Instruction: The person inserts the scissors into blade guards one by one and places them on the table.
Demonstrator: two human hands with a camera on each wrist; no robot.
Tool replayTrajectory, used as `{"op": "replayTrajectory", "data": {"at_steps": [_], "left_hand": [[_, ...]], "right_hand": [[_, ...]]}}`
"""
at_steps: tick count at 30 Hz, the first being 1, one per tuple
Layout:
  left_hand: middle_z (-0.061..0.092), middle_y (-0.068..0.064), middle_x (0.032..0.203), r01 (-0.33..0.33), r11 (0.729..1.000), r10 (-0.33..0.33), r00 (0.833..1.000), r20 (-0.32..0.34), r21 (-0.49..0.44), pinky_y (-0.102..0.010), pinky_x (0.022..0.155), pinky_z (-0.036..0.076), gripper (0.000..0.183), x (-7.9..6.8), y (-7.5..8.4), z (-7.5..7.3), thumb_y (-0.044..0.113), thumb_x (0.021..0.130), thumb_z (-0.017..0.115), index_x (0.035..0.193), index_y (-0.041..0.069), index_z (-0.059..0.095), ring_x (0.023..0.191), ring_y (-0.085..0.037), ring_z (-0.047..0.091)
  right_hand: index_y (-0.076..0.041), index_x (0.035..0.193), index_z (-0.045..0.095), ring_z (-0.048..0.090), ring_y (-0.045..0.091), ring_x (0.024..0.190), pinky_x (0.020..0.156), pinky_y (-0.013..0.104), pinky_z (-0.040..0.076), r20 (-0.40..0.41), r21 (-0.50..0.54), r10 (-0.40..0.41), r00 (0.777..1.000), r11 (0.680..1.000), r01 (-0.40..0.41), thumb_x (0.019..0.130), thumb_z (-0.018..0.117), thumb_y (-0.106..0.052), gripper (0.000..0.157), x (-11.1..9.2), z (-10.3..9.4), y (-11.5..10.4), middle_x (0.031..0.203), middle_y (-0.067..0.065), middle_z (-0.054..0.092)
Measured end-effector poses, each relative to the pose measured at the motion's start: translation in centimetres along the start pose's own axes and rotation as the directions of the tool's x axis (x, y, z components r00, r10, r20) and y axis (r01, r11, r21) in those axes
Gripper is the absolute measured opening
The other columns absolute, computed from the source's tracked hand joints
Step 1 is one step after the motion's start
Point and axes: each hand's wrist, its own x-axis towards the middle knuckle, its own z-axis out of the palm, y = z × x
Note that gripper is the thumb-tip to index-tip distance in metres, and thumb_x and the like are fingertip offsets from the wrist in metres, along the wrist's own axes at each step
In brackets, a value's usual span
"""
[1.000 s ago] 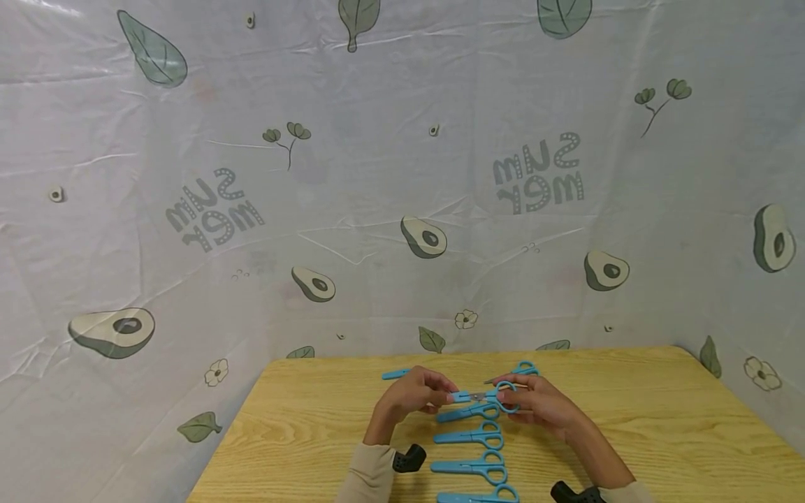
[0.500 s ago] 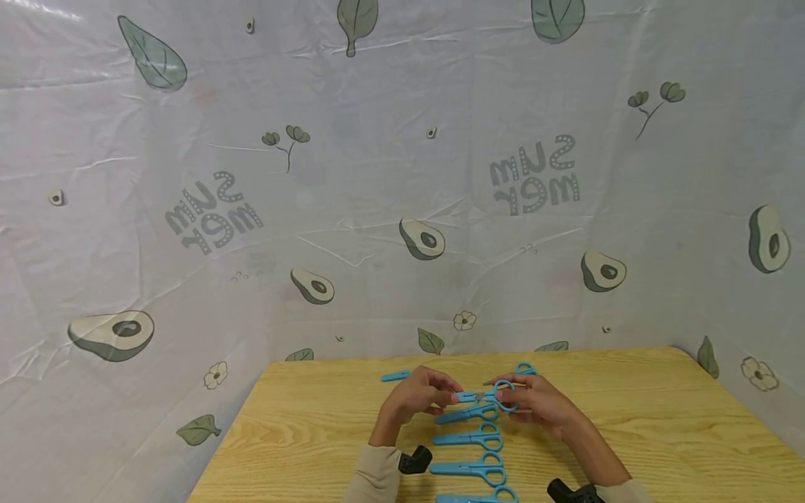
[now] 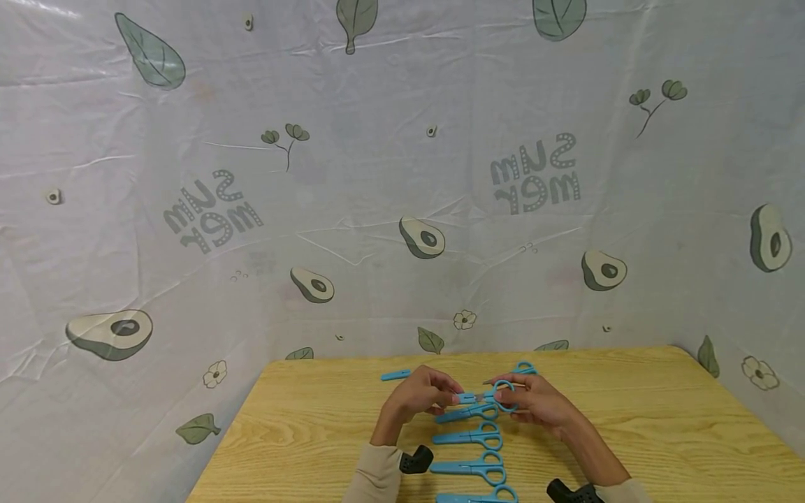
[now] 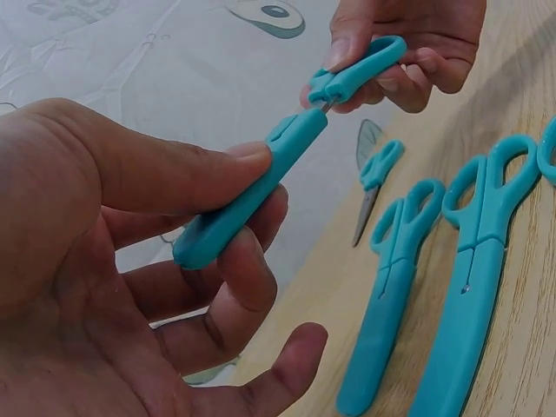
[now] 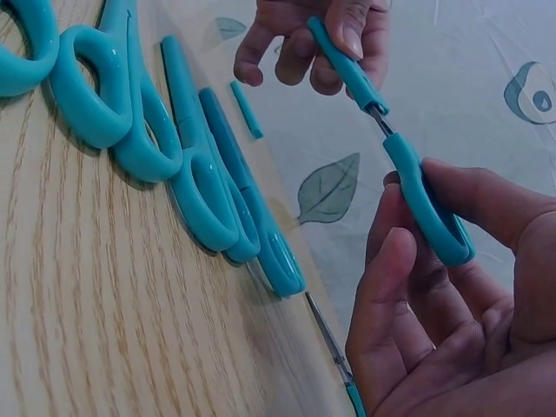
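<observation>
Above the table, my left hand [image 3: 423,392] pinches a turquoise blade cover [image 4: 291,152] between thumb and fingers. My right hand [image 3: 537,399] grips a pair of scissors [image 5: 402,159] by its turquoise handles. The blades are mostly inside the cover, and a short length of metal shows between cover and handles. Below the hands, several covered scissors [image 3: 465,439] lie in a column with their handles to the right. Behind my right hand is an uncovered pair of scissors [image 4: 370,187], its blades bare. A loose cover [image 3: 395,376] lies behind my left hand.
The wooden table [image 3: 302,419] ends at the back against a pale printed curtain [image 3: 365,209]. The nearest pair of covered scissors [image 3: 468,498] is cut off by the bottom of the head view. Black wrist devices [image 3: 416,460] sit at both wrists.
My left hand has shifted slightly right with the cover, so less bare blade shows than a second ago. The right hand and the scissors on the table have stayed nearly still.
</observation>
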Motion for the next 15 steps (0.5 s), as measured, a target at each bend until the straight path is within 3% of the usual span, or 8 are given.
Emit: {"op": "replayTrajectory", "data": {"at_steps": [9,15], "left_hand": [[0.076,0.002,0.084,-0.018,0.999,0.019,0.999,-0.029,0.030,-0.032,0.064,0.056,0.010,0.21,0.13,0.39,0.005,0.098,0.077,0.104,0.006,0.084,0.064,-0.013,0.059],[0.077,0.001,0.089,-0.003,1.000,0.003,0.999,-0.038,0.003,-0.036,0.066,0.059,0.011,0.11,0.05,0.48,0.005,0.096,0.077,0.104,0.005,0.084,0.069,-0.015,0.063]], "right_hand": [[-0.008,0.146,0.063,0.065,0.004,0.080,0.069,0.021,0.056,-0.019,0.003,0.001,1.000,1.000,-0.001,0.109,0.067,-0.026,0.042,0.11,0.12,0.11,0.092,-0.008,0.069],[-0.013,0.141,0.067,0.068,0.004,0.083,0.070,0.021,0.058,-0.036,0.011,0.004,0.999,1.000,-0.004,0.108,0.068,-0.026,0.036,0.07,0.30,0.04,0.092,-0.009,0.071]]}}
